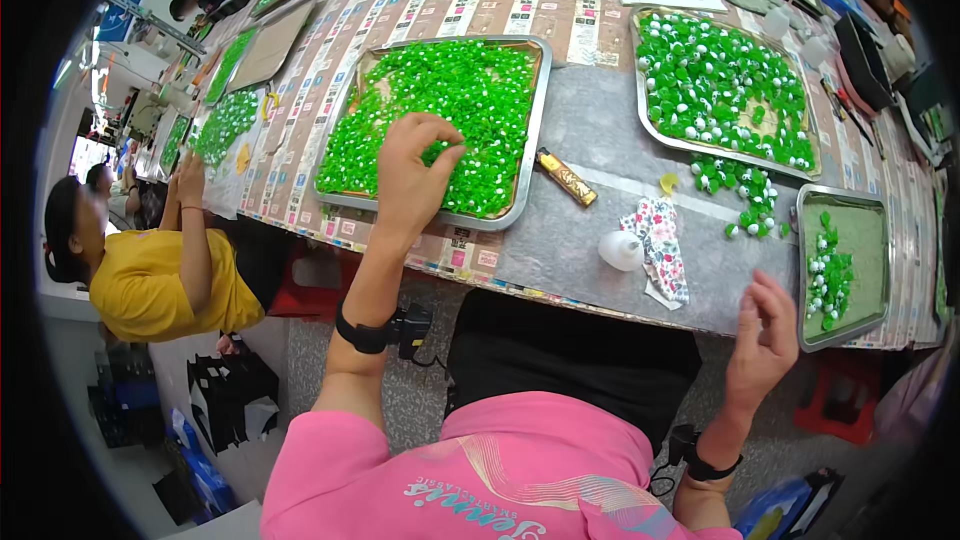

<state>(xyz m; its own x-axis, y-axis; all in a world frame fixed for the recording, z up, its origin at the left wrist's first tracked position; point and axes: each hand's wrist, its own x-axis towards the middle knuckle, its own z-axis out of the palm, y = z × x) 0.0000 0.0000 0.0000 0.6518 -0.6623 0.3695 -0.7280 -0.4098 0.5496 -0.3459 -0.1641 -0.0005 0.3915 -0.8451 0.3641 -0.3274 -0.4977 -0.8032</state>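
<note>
My left hand [418,172] is over a metal tray [540,110] filled with small bright green pieces [450,80] dotted with white. Its fingers curl toward the thumb in a pinch, and whatever lies between the tips is too small to make out. Off the table's front edge at the right, my right hand [765,345] hangs with loosely bent fingers apart and nothing visible in them. Closest to it is a smaller tray [870,285], partly covered by green and white pieces [828,275]. A loose cluster of such pieces [740,195] lies on the grey mat [590,120].
A larger tray [645,120] of green pieces with white balls stands at the back right. On the mat are a gold-and-black lighter-like object [567,178], a white rounded bottle [621,251] and a floral cloth [660,245]. Someone in a yellow shirt [175,280] works at the left.
</note>
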